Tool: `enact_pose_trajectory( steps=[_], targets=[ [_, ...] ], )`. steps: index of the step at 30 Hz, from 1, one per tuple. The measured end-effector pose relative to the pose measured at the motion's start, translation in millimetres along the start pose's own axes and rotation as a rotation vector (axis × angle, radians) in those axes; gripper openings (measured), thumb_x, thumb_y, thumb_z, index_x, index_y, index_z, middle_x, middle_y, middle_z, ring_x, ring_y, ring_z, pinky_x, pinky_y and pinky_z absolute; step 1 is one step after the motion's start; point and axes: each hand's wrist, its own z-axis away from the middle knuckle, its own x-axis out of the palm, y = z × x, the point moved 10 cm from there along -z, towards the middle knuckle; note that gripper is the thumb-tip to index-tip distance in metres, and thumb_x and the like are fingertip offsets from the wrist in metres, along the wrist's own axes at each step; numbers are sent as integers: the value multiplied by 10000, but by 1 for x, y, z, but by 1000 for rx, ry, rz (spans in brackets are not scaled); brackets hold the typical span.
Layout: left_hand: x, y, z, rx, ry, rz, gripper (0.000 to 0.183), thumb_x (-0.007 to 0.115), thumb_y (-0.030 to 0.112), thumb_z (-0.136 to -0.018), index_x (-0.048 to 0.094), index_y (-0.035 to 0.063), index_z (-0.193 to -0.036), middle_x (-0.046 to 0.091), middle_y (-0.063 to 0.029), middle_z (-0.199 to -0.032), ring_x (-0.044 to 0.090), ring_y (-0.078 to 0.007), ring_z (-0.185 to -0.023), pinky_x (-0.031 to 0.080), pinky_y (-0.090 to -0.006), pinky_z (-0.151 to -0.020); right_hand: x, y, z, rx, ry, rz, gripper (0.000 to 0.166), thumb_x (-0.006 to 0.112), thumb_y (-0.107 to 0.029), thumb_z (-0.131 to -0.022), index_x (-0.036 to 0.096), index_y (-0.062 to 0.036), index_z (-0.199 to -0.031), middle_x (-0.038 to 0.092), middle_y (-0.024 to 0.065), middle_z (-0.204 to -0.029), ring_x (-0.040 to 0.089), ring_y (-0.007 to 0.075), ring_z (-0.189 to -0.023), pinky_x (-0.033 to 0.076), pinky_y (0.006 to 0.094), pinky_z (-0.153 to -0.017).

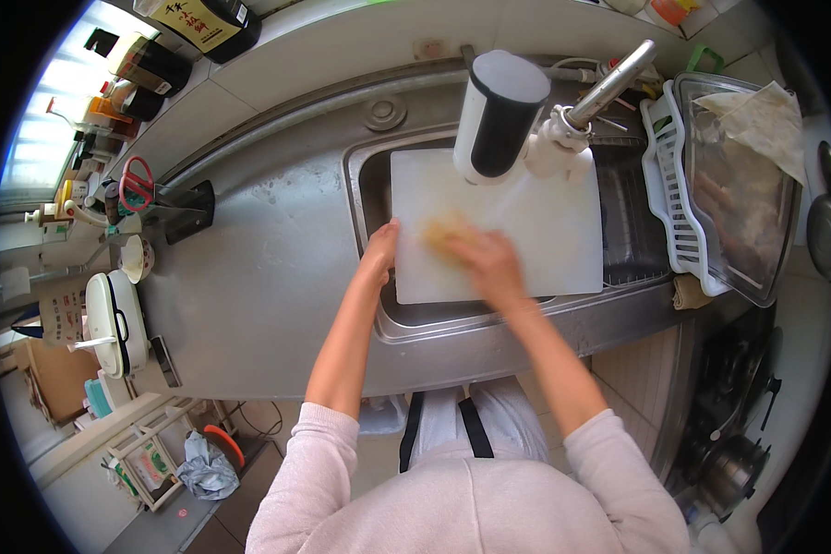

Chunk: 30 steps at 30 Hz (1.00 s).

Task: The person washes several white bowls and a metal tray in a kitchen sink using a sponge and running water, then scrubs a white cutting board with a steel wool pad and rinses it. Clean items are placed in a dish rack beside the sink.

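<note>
A white cutting board [554,242] lies over the stainless steel sink [419,315], under the faucet [557,138]. My left hand [382,251] grips the board by its left edge, and part of its fingers is hidden. Against the board's face, left of its middle, my right hand [492,266] presses a yellowish sponge or scrubbing pad [443,235]. Both that hand and the pad are blurred, so the pad's exact kind is unclear. Just above the pad stands a white and black cylindrical unit [502,111], overlapping the board's upper edge.
A white plastic basket [672,187] with a clear lid [741,201] leans at the right. Red-handled scissors [138,183] stand in a dark holder [194,211] on the left. A white electric cooker [114,322] and a phone [166,361] sit by the counter's left end. Sauce bottles [201,28] line the ledge.
</note>
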Motion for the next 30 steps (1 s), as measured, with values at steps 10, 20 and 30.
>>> enact_pose_trajectory(
  steps=[10, 20, 30],
  targets=[
    [36, 42, 44, 197, -170, -282, 619, 779, 143, -663, 455, -54, -1153, 590, -147, -1048, 576, -228, -970, 445, -337, -879, -1, 26, -17, 203, 271, 212, 413, 564, 34, -684, 640, -123, -1058, 595, 142, -1106, 549, 292, -850, 429, 383, -756],
    [10, 13, 35, 173, -74, -160, 596, 766, 96, -687, 438, -61, -1159, 589, -151, -1067, 579, -220, -986, 447, -336, -894, -97, 120, -22, 326, 402, 233, 114, 601, -56, -730, 661, -61, -826, 619, 122, -806, 537, 320, -717, 419, 411, -648],
    [12, 2, 35, 228, -112, -117, 537, 761, 81, -672, 465, -67, -1096, 597, -154, -1025, 593, -210, -919, 482, -330, -828, 24, 7, -75, 6, 61, -179, 410, 582, 24, -669, 654, -146, -1034, 622, 162, -944, 558, 317, -896, 455, 410, -743]
  ],
)
